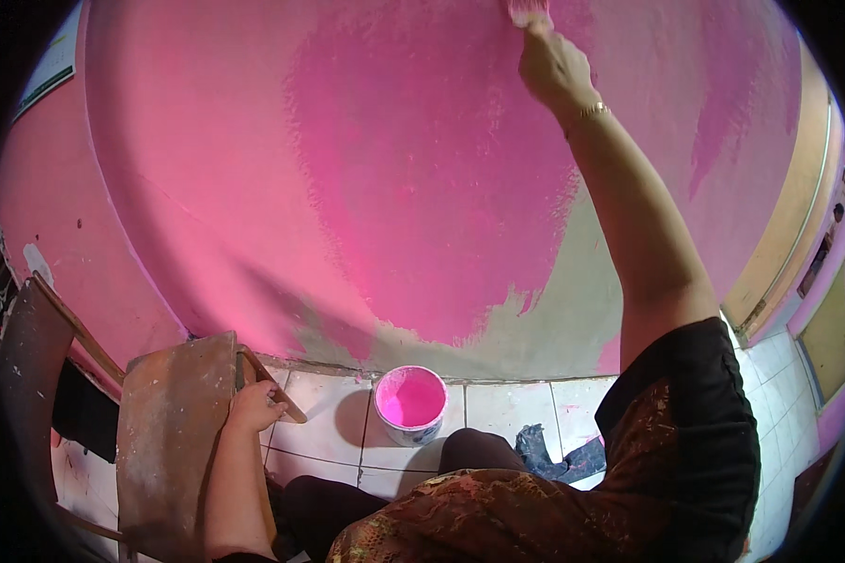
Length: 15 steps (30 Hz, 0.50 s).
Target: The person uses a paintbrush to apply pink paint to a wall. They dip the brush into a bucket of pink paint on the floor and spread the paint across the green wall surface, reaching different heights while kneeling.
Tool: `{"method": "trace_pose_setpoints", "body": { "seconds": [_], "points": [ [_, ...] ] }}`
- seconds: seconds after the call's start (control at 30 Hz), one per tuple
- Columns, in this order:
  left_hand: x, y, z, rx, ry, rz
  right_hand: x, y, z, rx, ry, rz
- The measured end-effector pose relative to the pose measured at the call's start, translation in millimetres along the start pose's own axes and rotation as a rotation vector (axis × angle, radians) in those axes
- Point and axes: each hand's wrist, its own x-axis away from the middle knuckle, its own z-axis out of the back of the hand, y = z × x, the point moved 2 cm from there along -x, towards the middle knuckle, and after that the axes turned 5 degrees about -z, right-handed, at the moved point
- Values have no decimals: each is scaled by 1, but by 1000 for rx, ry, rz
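High up against the wall, my right hand is closed round the handle of a paintbrush. Pink paint covers its bristles, which are cut off by the picture's top edge. The wall carries a broad patch of deeper pink, with paler pink to its left and bare grey-beige below. Low on the left, my left hand has its fingers curled at the edge of a worn brown wooden chair. A white bucket with bright pink paint inside stands on the floor between my arms, near the wall's foot.
Dark crumpled plastic lies on the white tiled floor, right of my knee. The chair's dark backrest rises at far left. A tan door frame bounds the wall on the right. A sheet hangs at upper left.
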Motion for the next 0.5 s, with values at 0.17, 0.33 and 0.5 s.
{"method": "trace_pose_setpoints", "body": {
  "seconds": [0.17, 0.33, 0.5],
  "points": [
    [1, -16, -6, -40, 11, 2, 49, -7, 41, 79, -254, 114],
    [-4, -8, -7, -12, 2, -23, 14, -23, 86, -89, 124, 183],
    [-1, -8, -1, -42, -39, 51, -19, -37, 6, 8, -13, 135]
  ]
}}
